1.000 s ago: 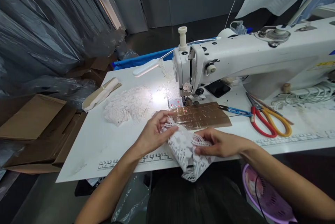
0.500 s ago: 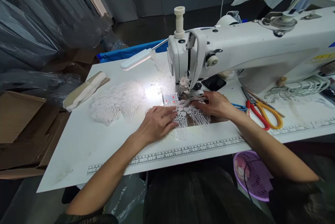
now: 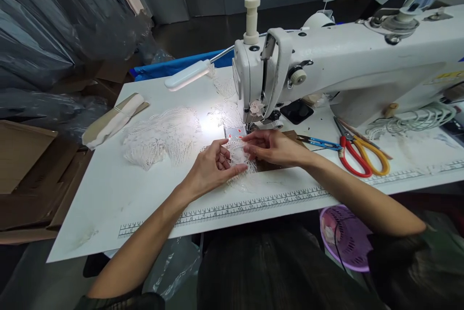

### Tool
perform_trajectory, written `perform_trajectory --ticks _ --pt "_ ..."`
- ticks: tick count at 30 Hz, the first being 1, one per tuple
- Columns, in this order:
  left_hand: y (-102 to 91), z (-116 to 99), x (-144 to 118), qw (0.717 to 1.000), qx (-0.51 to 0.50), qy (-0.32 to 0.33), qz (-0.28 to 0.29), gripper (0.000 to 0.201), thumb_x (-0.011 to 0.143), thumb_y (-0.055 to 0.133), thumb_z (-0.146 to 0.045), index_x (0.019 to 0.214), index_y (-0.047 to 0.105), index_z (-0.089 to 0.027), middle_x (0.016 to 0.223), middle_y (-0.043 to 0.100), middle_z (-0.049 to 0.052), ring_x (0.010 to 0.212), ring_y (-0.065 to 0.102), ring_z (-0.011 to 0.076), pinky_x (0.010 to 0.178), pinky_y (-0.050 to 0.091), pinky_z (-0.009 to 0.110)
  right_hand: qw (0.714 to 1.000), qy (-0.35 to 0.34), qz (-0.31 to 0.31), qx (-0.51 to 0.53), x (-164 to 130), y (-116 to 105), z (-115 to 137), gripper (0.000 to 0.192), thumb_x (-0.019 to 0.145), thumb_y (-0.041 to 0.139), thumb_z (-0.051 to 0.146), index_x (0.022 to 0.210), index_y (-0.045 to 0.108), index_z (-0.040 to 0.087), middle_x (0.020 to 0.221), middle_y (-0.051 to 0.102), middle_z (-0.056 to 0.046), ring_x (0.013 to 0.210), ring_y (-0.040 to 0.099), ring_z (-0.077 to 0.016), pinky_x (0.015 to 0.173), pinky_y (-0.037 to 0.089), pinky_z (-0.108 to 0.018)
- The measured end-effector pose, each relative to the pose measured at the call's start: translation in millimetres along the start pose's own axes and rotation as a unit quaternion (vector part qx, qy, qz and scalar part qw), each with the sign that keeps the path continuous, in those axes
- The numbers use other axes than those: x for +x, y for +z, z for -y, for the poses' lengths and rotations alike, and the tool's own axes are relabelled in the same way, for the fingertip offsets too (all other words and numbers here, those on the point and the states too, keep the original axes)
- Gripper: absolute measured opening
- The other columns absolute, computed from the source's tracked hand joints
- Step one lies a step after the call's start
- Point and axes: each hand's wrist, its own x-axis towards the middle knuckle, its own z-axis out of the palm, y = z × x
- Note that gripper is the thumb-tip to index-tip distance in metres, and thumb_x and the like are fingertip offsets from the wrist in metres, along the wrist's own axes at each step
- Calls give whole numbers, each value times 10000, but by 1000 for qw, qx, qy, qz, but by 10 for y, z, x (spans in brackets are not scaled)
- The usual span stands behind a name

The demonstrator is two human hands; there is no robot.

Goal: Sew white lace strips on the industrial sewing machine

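White fringed lace (image 3: 238,154) lies in front of the needle of a white sewing machine (image 3: 250,73). At its left edge is my left hand (image 3: 208,167), palm turned inward, fingers loosely curled and thumb stretched out apart from them. My right hand (image 3: 275,148) comes from the other side, its fingertips pinched together on the lace's right edge. Between the hands and the needle shows the metal needle plate (image 3: 235,133) with red marks. A larger heap of the same lace (image 3: 163,136) rests to the left, under the glow of a lamp (image 3: 188,75).
Blue thread snips (image 3: 321,142) and scissors with red and yellow handles (image 3: 362,155) lie on the right. A black phone-like slab (image 3: 297,112) sits behind. A wrapped card (image 3: 114,119) lies at left. A printed ruler (image 3: 232,211) follows the front edge; a purple basket (image 3: 346,237) stands below.
The lace has come away from under the needle area toward me and is bunched between my hands. My right hand moved left, uncovering the blue snips. My left hand lifted off flat and turned inward.
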Motion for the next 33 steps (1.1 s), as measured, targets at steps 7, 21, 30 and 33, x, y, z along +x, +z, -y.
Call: perform_trajectory --ticks 7,21,30,33 --pt "-60 60 38 998 -19 -51 -15 524 842 674 -400 1281 533 -153 840 656 26 653 635 132 565 564 253 929 -183 -51 -317 -52 -142 -180 285 961 489 275 1120 703 173 985 672 -101 889 600 -207 798 490 -359" --pt "-94 18 98 990 -69 -118 -36 599 722 799 -458 1200 592 -162 749 656 -9 545 626 118 489 589 244 906 -242 -71 -341 -69 -56 -409 345 964 453 196 1226 677 206 1081 589 -120 1004 540 -228 890 494 -411" --pt "-78 -21 121 980 -93 -168 -61 620 711 823 -469 1198 583 -171 751 666 -10 507 641 116 443 565 211 917 -218 -56 -330 -83 -90 -421 360 935 456 164 1201 696 199 1116 595 -126 1042 545 -239 926 501 -429" --pt "-76 -24 130 977 -101 -178 -67 607 712 827 -451 1194 584 -173 748 666 -13 505 644 116 446 570 212 909 -233 -49 -341 -121 -93 -398 359 944 460 184 1217 692 213 1130 599 -118 1064 536 -240 960 481 -435"
